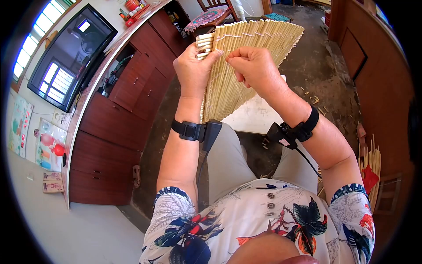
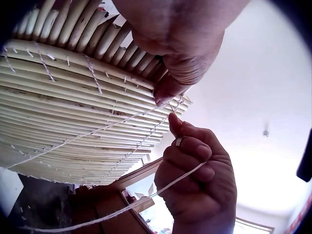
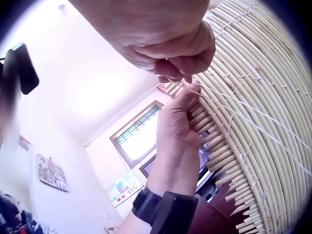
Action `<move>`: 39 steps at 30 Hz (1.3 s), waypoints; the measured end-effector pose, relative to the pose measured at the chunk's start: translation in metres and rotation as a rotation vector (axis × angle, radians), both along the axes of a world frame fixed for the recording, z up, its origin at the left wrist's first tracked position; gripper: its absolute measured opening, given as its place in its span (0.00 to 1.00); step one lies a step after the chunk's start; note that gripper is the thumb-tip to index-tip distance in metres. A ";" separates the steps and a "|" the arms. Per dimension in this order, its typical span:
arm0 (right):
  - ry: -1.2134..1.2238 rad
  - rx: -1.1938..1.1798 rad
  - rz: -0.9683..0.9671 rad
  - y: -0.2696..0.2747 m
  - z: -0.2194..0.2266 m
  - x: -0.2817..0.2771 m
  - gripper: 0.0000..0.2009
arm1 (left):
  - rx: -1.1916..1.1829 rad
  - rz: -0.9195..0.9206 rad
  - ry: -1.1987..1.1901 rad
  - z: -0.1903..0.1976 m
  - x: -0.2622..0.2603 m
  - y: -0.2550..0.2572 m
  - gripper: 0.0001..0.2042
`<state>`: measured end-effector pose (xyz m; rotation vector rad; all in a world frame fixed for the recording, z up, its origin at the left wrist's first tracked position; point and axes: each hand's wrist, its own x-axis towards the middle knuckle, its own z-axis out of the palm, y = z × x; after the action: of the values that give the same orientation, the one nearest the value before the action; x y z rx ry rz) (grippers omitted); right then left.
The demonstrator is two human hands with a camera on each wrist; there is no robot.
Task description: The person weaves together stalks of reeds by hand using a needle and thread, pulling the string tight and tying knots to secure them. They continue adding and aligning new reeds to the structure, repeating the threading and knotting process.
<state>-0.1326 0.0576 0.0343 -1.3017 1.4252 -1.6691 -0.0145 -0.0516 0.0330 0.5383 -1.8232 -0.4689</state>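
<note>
A fan-shaped panel of pale stalks (image 1: 246, 53), bound with white string, stands over the person's knees. The left hand (image 1: 193, 72) grips its left edge near the top, thumb on the front by the short stalk ends (image 1: 204, 43). Just right of that thumb, the right hand (image 1: 257, 68) pinches thin string between thumb and fingertips. In the left wrist view the right hand (image 2: 195, 170) wears a ring, and string (image 2: 117, 212) runs out of its curled fingers. The right wrist view shows the left hand (image 3: 178, 122) behind the short stalks, with white strings (image 3: 258, 112) crossing the panel.
A white board (image 1: 252, 116) lies under the panel. To the left are a red-brown cabinet (image 1: 101, 132) and a television (image 1: 72, 55). A chair with a patterned cover (image 1: 211, 18) stands beyond. Stalk scraps (image 1: 314, 97) litter the floor, and a stalk bundle (image 1: 373, 163) leans at right.
</note>
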 end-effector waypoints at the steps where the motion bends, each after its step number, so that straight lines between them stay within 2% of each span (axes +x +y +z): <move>1: 0.003 0.000 0.000 0.002 0.002 0.000 0.08 | 0.000 0.004 0.009 0.000 0.000 0.004 0.13; 4: -0.004 0.032 -0.011 0.011 -0.001 0.002 0.09 | -0.008 0.000 0.021 -0.005 0.000 0.015 0.13; 7: -0.081 0.037 0.016 0.034 -0.022 -0.002 0.08 | -0.037 -0.030 0.054 -0.022 0.000 0.033 0.11; 9: -0.254 0.113 0.117 0.059 -0.034 -0.006 0.08 | -0.121 0.070 -0.093 -0.032 0.005 0.053 0.12; 10: -0.262 0.199 0.142 0.066 -0.045 -0.009 0.07 | -0.217 0.111 -0.097 -0.037 0.005 0.065 0.12; 11: -0.255 0.227 0.142 0.078 -0.052 -0.009 0.07 | -0.190 0.115 -0.090 -0.043 0.007 0.075 0.12; 13: -0.374 0.368 0.225 0.104 -0.065 -0.007 0.07 | -0.332 0.040 -0.032 -0.058 0.010 0.095 0.12; 15: -0.380 0.458 0.245 0.126 -0.073 -0.005 0.06 | -0.255 0.002 -0.019 -0.075 0.013 0.111 0.12; 17: -0.390 0.500 0.287 0.140 -0.083 -0.005 0.06 | -0.344 -0.036 -0.078 -0.089 0.017 0.119 0.13; 19: -0.380 0.538 0.299 0.150 -0.097 -0.005 0.05 | -0.338 -0.082 -0.075 -0.098 0.020 0.127 0.14; 22: -0.425 0.438 0.260 0.162 -0.118 -0.001 0.03 | -0.308 -0.156 -0.107 -0.105 0.024 0.137 0.17; 25: -0.483 0.352 0.277 0.174 -0.133 -0.001 0.03 | -0.323 -0.153 -0.150 -0.107 0.022 0.147 0.17; 26: -0.494 0.342 0.190 0.176 -0.133 0.003 0.06 | -0.329 -0.159 -0.139 -0.110 0.021 0.148 0.17; 29: -0.504 0.417 0.198 0.181 -0.134 -0.001 0.07 | -0.386 -0.130 -0.118 -0.115 0.016 0.148 0.15; 35: -0.605 0.403 0.233 0.188 -0.144 -0.007 0.07 | -0.411 -0.122 -0.172 -0.121 0.011 0.152 0.10; 39: -0.584 0.473 0.225 0.186 -0.141 -0.010 0.06 | -0.417 -0.145 -0.151 -0.123 0.007 0.152 0.08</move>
<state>-0.1426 0.2439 -0.1068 -0.6128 1.1626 -1.3028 -0.0077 0.1007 -0.0898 0.1585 -2.0421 -0.1367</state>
